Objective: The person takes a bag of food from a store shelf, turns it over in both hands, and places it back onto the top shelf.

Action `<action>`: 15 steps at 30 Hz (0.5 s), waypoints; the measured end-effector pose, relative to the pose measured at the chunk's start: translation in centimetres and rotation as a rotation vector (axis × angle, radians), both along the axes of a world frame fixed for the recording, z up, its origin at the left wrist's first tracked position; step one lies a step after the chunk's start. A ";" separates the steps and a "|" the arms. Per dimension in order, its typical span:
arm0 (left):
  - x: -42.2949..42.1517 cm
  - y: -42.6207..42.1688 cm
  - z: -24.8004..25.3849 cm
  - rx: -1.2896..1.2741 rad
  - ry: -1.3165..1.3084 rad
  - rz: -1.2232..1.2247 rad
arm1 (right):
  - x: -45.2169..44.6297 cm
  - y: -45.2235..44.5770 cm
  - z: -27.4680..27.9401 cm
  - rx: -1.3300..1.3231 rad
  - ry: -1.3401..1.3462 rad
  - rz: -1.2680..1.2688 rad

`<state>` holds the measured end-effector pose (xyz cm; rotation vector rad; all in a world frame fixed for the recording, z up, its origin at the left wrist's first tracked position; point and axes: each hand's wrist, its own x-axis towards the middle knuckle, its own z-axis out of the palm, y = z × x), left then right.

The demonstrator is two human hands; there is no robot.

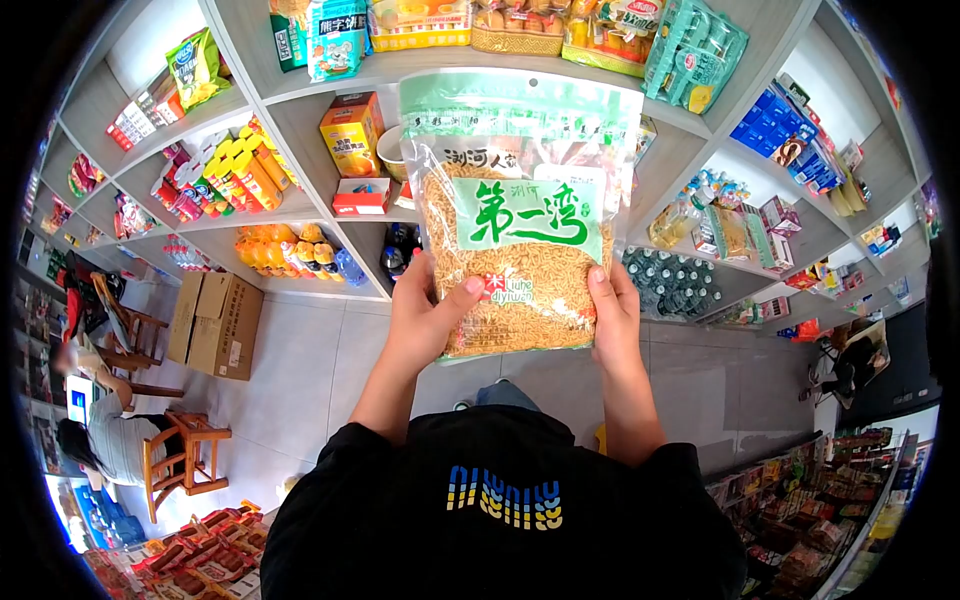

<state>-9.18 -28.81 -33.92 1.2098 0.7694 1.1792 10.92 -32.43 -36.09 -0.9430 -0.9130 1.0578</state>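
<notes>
A large clear bag of light brown grains (520, 275), with green print and a green label, is held upright in front of the shelves. My left hand (425, 305) grips its lower left side, thumb on the front. On the lower right side, my right hand (613, 305) holds it the same way. The fingers of both hands are partly hidden behind the bag. Behind it, a yellow and red box (352, 135), a white bowl (391, 152) and a red box (362, 197) stand in a shelf compartment.
Shelves (385, 78) with snacks and bottles surround the bag. A cardboard box (216, 325) stands on the floor at left, near wooden chairs (190, 450) and a seated person (115, 435). Packaged goods (190, 560) lie at the lower left; another person (858, 365) is at far right.
</notes>
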 end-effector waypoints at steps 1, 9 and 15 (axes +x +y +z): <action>0.0 0.0 -0.1 0.016 0.008 0.001 | 0.1 0.0 0.0 -0.008 -0.030 0.010; -0.2 0.1 0.1 0.092 0.025 -0.029 | -0.1 -0.2 0.3 0.093 -0.046 -0.019; -0.3 0.1 0.3 0.052 0.055 -0.052 | 0.0 -0.3 0.1 0.138 -0.058 -0.035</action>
